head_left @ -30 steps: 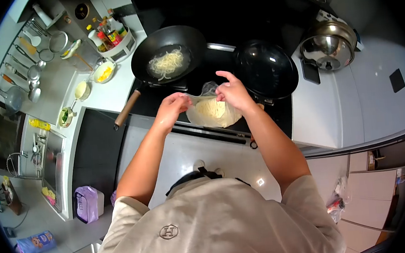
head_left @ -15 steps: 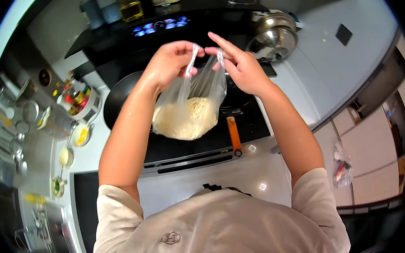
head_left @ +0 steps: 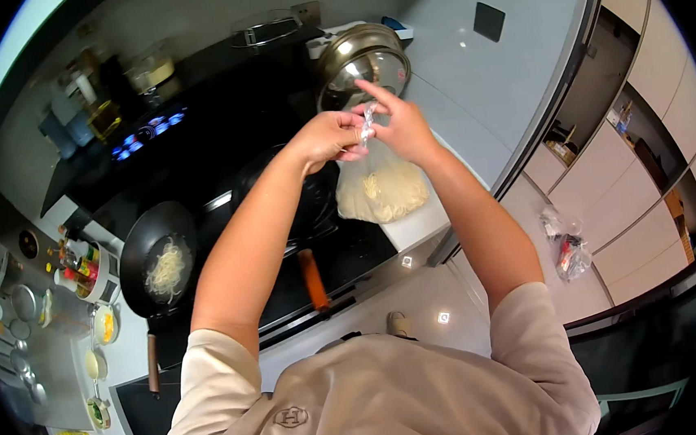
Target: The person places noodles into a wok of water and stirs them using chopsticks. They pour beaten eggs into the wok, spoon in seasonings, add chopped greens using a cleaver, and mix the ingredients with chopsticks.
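A clear plastic bag point(head_left: 382, 186) of pale noodles hangs from both hands over the white counter at the right of the stove. My left hand point(head_left: 332, 139) pinches the gathered top of the bag. On the other side of that twisted neck, my right hand point(head_left: 396, 124) grips it with thumb and fingers, its index finger pointing out. Loose noodles point(head_left: 166, 269) lie in the black wok point(head_left: 134, 267) at the left. A second dark pan point(head_left: 306, 200), partly hidden by my left forearm, has an orange-brown handle point(head_left: 314, 279).
A steel pot with a glass lid point(head_left: 360, 61) stands behind the hands. Sauce bottles point(head_left: 82, 271) fill a round rack at the left, near small bowls of food point(head_left: 105, 325). The lit control panel point(head_left: 149, 133) is at the stove's back. A wooden-brown wok handle point(head_left: 153, 364) juts toward the front.
The view has swung right. Both hands have carried the bag from over the stove to the right counter, and its open top is now gathered and twisted between them.
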The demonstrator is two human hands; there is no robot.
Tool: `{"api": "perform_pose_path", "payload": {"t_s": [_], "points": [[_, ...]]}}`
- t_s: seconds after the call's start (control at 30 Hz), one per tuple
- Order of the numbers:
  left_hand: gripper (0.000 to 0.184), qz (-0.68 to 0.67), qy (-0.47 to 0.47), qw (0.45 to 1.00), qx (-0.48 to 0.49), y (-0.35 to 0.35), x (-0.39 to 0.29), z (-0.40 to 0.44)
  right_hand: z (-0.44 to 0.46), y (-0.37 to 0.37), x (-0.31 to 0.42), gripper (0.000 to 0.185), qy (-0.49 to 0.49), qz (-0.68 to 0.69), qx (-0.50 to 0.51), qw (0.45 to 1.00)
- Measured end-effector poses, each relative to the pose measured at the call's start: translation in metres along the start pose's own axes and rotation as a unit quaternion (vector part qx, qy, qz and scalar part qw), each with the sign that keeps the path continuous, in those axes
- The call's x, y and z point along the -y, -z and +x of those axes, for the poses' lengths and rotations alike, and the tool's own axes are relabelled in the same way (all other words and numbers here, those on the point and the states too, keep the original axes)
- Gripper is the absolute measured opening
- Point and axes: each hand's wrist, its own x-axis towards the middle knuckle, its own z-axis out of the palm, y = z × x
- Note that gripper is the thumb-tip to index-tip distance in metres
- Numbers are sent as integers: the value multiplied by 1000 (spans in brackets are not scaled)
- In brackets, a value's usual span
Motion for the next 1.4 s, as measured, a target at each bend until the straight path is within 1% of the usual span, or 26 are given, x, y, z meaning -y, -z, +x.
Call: {"api": "perform_pose_path", "payload": {"t_s": [0.1,0.13,0.23,0.27,0.3,0.37,0.43,0.47,0.5,0.57,0.6,0.63,0.7,0.77,0.8,0.87,0.9,0.93,0.97,1.0,1.1,1.17,1.27,1.33,1.37,1.4], "points": [[20,-44,32,999,-3,-38,26,46,-13,23,-59,68,-65,39,30,997],[21,-65,46,997,-1,-50,44,63,-21,26,-83,64,-100,100,8,990],[24,-100,121,988,-10,-75,127,116,-63,19,-178,57,-224,321,-8,920],[27,-89,148,985,15,-80,156,127,-83,15,-204,56,-253,298,-8,920],[29,-13,178,984,-8,-88,178,131,-104,11,-228,54,-281,276,-7,919],[31,131,156,979,-17,-99,207,135,-116,23,-254,52,-314,288,-11,905],[26,89,165,976,-107,-98,212,142,-122,54,-254,51,-337,354,-30,872],[26,73,139,976,-148,-91,219,147,-123,71,-260,50,-331,406,6,852],[27,57,109,974,-191,-86,224,153,-123,80,-259,48,-328,367,62,869],[33,113,135,946,-272,-93,212,160,-134,94,-256,44,-320,285,175,886],[36,75,114,932,-337,-97,229,163,-148,91,-259,35,-290,180,220,914],[36,110,142,913,-365,-84,273,166,-163,90,-271,29,-205,59,247,945],[38,176,203,869,-416,-56,372,160,-204,90,-297,18,-22,-181,291,939],[37,122,299,840,-435,-79,371,158,-220,88,-308,8,-31,-203,283,937],[32,30,307,853,-421,-88,339,155,-222,88,-310,8,-32,-202,273,940],[26,-111,243,894,-360,-77,322,158,-223,86,-312,13,-70,-189,279,939],[23,-180,205,905,-326,-70,311,160,-215,85,-315,14,-192,-57,266,943],[17,-224,169,922,-266,-67,284,158,-204,86,-316,16,-307,77,243,917],[19,-240,153,932,-226,-65,265,156,-192,89,-318,17,-413,208,211,861],[19,-236,149,936,-213,-69,240,153,-181,95,-319,22,-371,340,184,844],[22,-287,108,936,-173,-86,226,146,-152,85,-288,28,-373,432,1,821],[22,-295,113,943,-106,-95,217,143,-134,72,-278,27,-340,443,18,829],[21,-162,211,953,-144,-103,211,145,-126,46,-274,32,-321,391,67,860],[21,-197,211,945,-156,-110,200,141,-119,38,-265,34,-329,349,87,873],[21,-214,211,940,-161,-111,197,139,-115,36,-260,35,-292,308,94,901],[25,-243,183,945,-123,-107,196,136,-111,34,-254,36,-254,266,100,924]]}}
